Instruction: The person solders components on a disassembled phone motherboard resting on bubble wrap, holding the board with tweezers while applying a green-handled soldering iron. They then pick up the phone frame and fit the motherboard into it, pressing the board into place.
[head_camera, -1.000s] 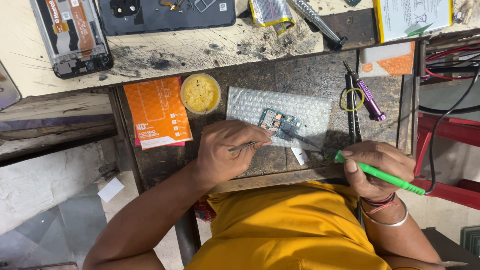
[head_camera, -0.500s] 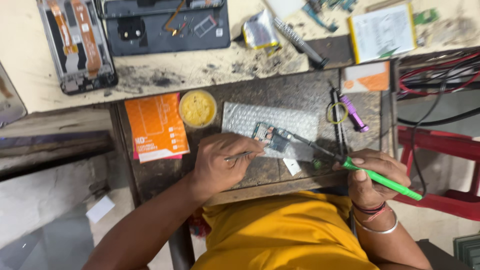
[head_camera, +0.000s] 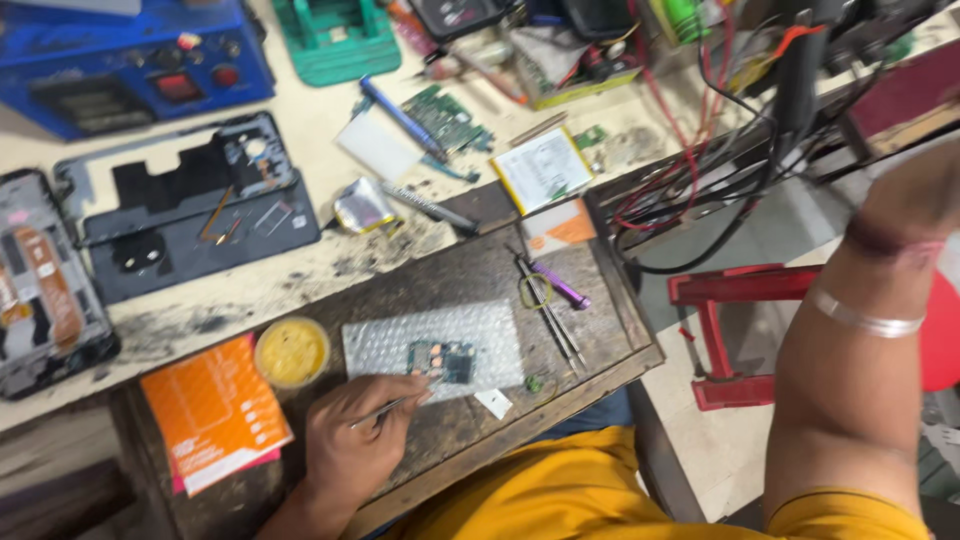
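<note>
Two hands: only the left shows whole
Left hand (head_camera: 350, 450): closed around thin tweezers (head_camera: 392, 406), tips at the circuit board (head_camera: 441, 360)
Circuit board: lies on the bubble-wrap sheet (head_camera: 385, 345)
Right hand: raised past the frame's edge, grip cannot be told
Yellow tub (head_camera: 291, 351): just left of the sheet
Orange booklet (head_camera: 214, 410): further left

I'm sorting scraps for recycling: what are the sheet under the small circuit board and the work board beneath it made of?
The sheet looks like clear plastic bubble wrap: rows of shiny little bubbles. The work board appears to be bare, worn wood, dull brown with scuffs and grain.
</note>
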